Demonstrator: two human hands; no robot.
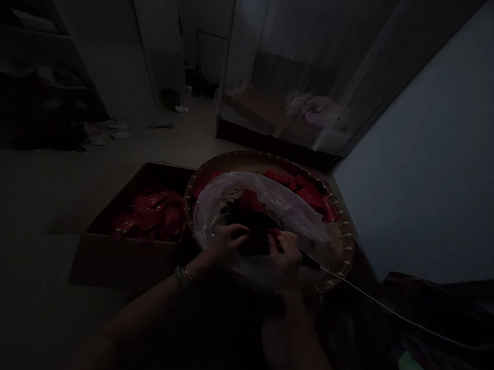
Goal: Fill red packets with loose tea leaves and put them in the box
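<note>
The light is dim and details are hard to see. Between my two hands is a small red packet (274,232), much of it lost in shadow. My left hand (228,243) pinches its left end with thumb and fingers, and my right hand (287,251) grips its right end. Under and around them lies an open clear plastic bag (303,214) with dark loose pieces (233,206) in it. Another red packet (252,200) rests on those pieces. The bag sits in a round woven tray (348,236), with more red packets (310,196) along its far right side.
Left of the tray, a cardboard box (123,261) holds a heap of red wrappers (156,208). A pale cable (389,309) runs from the tray to the lower right. A wall (435,188) rises at right; a netted bed (275,110) stands behind. Papers (106,131) lie on the floor.
</note>
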